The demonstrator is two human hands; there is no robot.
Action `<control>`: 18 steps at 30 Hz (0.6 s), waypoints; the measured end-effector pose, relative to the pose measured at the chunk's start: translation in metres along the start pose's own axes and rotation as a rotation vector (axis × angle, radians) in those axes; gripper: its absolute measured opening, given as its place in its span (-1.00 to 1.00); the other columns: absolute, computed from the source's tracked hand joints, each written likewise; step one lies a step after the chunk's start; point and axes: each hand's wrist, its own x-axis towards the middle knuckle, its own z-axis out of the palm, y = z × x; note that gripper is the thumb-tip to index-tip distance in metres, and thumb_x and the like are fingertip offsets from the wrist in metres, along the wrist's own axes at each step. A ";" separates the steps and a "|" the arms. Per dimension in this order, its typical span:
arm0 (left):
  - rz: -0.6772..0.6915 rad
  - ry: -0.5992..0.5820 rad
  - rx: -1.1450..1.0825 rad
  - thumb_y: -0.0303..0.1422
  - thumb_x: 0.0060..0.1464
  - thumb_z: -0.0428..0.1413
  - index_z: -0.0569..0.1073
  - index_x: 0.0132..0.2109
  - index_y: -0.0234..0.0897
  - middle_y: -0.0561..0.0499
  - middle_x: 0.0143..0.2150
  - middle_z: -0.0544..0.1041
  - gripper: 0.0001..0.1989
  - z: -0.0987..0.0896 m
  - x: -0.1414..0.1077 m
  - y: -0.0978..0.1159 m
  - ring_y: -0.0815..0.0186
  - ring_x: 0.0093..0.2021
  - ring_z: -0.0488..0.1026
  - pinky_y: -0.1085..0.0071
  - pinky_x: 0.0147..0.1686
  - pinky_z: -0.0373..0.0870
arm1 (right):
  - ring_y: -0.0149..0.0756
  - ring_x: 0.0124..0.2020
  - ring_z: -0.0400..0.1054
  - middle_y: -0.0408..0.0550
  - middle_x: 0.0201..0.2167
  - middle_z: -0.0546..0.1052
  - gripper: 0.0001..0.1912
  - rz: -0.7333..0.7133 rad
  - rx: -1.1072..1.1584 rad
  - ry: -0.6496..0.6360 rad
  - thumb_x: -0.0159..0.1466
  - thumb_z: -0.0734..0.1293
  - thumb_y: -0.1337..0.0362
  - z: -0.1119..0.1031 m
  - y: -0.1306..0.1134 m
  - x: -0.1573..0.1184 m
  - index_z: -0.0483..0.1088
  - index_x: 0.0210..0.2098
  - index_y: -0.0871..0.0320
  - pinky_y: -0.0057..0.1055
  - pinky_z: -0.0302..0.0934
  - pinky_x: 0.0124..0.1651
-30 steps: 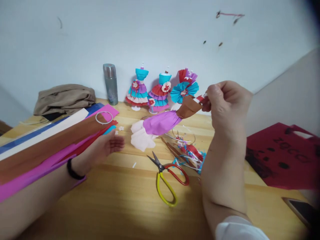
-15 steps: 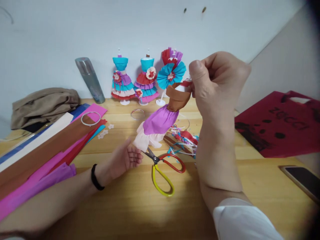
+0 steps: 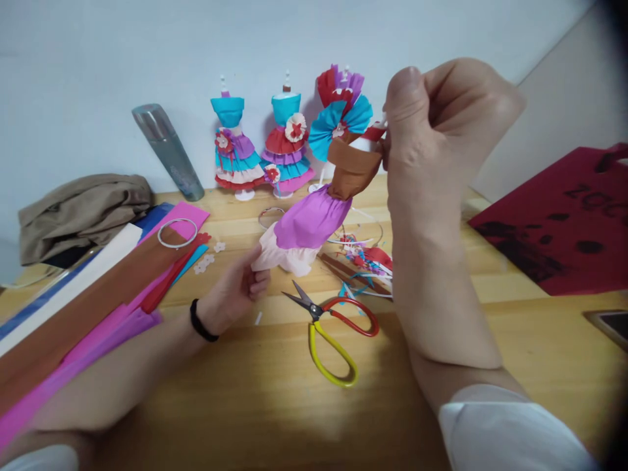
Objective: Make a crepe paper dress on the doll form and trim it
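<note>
A small crepe-paper doll dress (image 3: 314, 216) hangs tilted in the air, with a brown top, a purple skirt layer and a pale pink hem. My right hand (image 3: 432, 111) is closed in a pinch at its red-and-white neck end. At the lower left, my left hand (image 3: 245, 278) pinches the edge of the pale hem between thumb and fingers. Below the dress lie scissors (image 3: 315, 311) with one red and one yellow handle, blades apart on the wooden table (image 3: 304, 418).
Finished paper dresses (image 3: 239, 154) stand on stands by the wall. Left are crepe-paper strips (image 3: 88, 294), a silver ring (image 3: 177, 233), a spray bottle (image 3: 169, 154) and brown cloth (image 3: 83, 212). Paper scraps (image 3: 366, 258) lie behind my right wrist; a red bag (image 3: 564, 229) and phone (image 3: 611, 324) are right.
My left hand has risen and closed on the dress's pale hem. My right hand has moved up and right in view, and the hem now sits clear of the scissors' blades.
</note>
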 end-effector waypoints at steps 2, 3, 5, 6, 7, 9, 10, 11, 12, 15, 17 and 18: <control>0.110 0.024 0.029 -0.27 0.21 0.21 0.29 -0.44 -0.28 0.19 -0.63 0.17 -0.66 -0.001 0.003 0.004 0.54 -0.69 0.06 0.58 -0.70 -0.03 | -0.40 -0.52 0.22 -0.19 -0.56 0.25 -0.55 0.052 -0.050 -0.004 0.41 0.32 0.29 0.001 0.002 0.002 0.12 -0.58 0.04 -0.40 0.12 -0.36; 0.163 0.043 0.046 -0.30 0.18 0.23 0.32 -0.44 -0.28 0.18 -0.63 0.19 -0.69 -0.001 0.005 0.006 0.53 -0.67 0.08 0.57 -0.70 -0.02 | -0.39 -0.51 0.22 -0.18 -0.55 0.27 -0.55 0.070 -0.050 -0.008 0.41 0.31 0.29 0.002 0.003 0.003 0.12 -0.58 0.04 -0.40 0.11 -0.36; 0.243 0.077 0.061 -0.38 0.16 0.23 0.41 -0.39 -0.31 0.14 -0.58 0.33 -0.80 -0.001 0.006 0.006 0.51 -0.63 0.18 0.56 -0.67 0.06 | -0.41 -0.52 0.19 -0.19 -0.56 0.25 -0.53 0.084 -0.016 -0.015 0.41 0.32 0.30 0.005 0.007 0.003 0.11 -0.60 0.05 -0.40 0.06 -0.37; 0.257 0.081 0.052 -0.41 0.18 0.21 0.47 -0.34 -0.33 0.10 -0.53 0.41 -0.87 -0.001 0.006 0.006 0.50 -0.60 0.25 0.55 -0.63 0.13 | -0.43 -0.53 0.17 -0.20 -0.57 0.23 -0.52 0.089 0.005 -0.015 0.40 0.33 0.32 0.007 0.008 0.003 0.10 -0.60 0.05 -0.41 0.02 -0.38; 0.259 0.075 0.033 -0.44 0.20 0.17 0.51 -0.29 -0.34 0.07 -0.47 0.49 -0.92 0.000 0.005 0.005 0.48 -0.55 0.33 0.54 -0.58 0.23 | -0.45 -0.54 0.13 -0.22 -0.59 0.20 -0.51 0.091 0.022 -0.012 0.40 0.34 0.33 0.009 0.010 0.003 0.09 -0.61 0.05 -0.41 -0.02 -0.39; 0.247 0.035 -0.017 -0.47 0.25 0.10 0.57 -0.18 -0.34 -0.01 -0.31 0.61 -0.87 0.002 0.003 0.001 0.41 -0.38 0.50 0.52 -0.37 0.43 | -0.49 -0.55 0.06 -0.24 -0.61 0.16 -0.49 0.092 0.046 -0.001 0.38 0.35 0.37 0.012 0.014 0.003 0.07 -0.63 0.06 -0.41 -0.08 -0.40; 0.244 0.010 -0.042 -0.46 0.28 0.07 0.58 -0.15 -0.34 -0.04 -0.23 0.64 -0.83 0.003 0.002 -0.001 0.37 -0.28 0.56 0.49 -0.25 0.49 | -0.50 -0.55 0.05 -0.25 -0.61 0.16 -0.50 0.090 0.061 0.000 0.38 0.35 0.38 0.013 0.016 0.003 0.09 -0.63 0.07 -0.41 -0.09 -0.39; 0.247 -0.018 -0.065 -0.45 0.30 0.05 0.59 -0.12 -0.33 -0.05 -0.15 0.65 -0.80 0.004 0.001 -0.003 0.33 -0.18 0.59 0.46 -0.14 0.52 | -0.50 -0.55 0.04 -0.25 -0.60 0.16 -0.51 0.078 0.079 0.003 0.37 0.36 0.35 0.014 0.018 0.002 0.10 -0.62 0.08 -0.41 -0.09 -0.39; 0.254 -0.050 -0.087 -0.44 0.31 0.04 0.59 -0.08 -0.32 -0.07 -0.09 0.66 -0.78 0.004 0.002 -0.004 0.29 -0.09 0.59 0.43 -0.06 0.53 | -0.50 -0.55 0.04 -0.25 -0.60 0.17 -0.51 0.055 0.096 0.005 0.37 0.37 0.29 0.015 0.021 0.002 0.12 -0.62 0.08 -0.40 -0.09 -0.39; 0.271 -0.134 -0.166 -0.43 0.31 0.06 0.58 -0.02 -0.32 -0.09 -0.02 0.65 -0.77 0.004 0.006 -0.008 0.26 -0.05 0.60 0.41 -0.02 0.53 | -0.48 -0.55 0.04 -0.23 -0.60 0.18 -0.46 -0.037 0.126 0.009 0.33 0.38 -0.04 0.015 0.028 0.003 0.13 -0.61 0.07 -0.38 -0.09 -0.40; 0.260 -0.130 -0.221 -0.46 0.30 0.06 0.58 -0.03 -0.34 -0.09 -0.06 0.67 -0.78 0.004 0.009 -0.009 0.29 -0.13 0.62 0.42 -0.08 0.54 | -0.45 -0.56 0.06 -0.22 -0.60 0.19 -0.41 -0.068 0.125 0.014 0.30 0.36 -0.17 0.015 0.032 0.003 0.13 -0.62 0.06 -0.36 -0.09 -0.40; 0.250 -0.116 -0.243 -0.47 0.31 0.06 0.58 -0.02 -0.35 -0.08 -0.09 0.67 -0.78 0.004 0.010 -0.009 0.31 -0.16 0.62 0.43 -0.10 0.55 | -0.44 -0.55 0.08 -0.21 -0.60 0.20 -0.40 -0.068 0.119 0.014 0.29 0.36 -0.19 0.015 0.033 0.003 0.14 -0.62 0.06 -0.36 -0.09 -0.39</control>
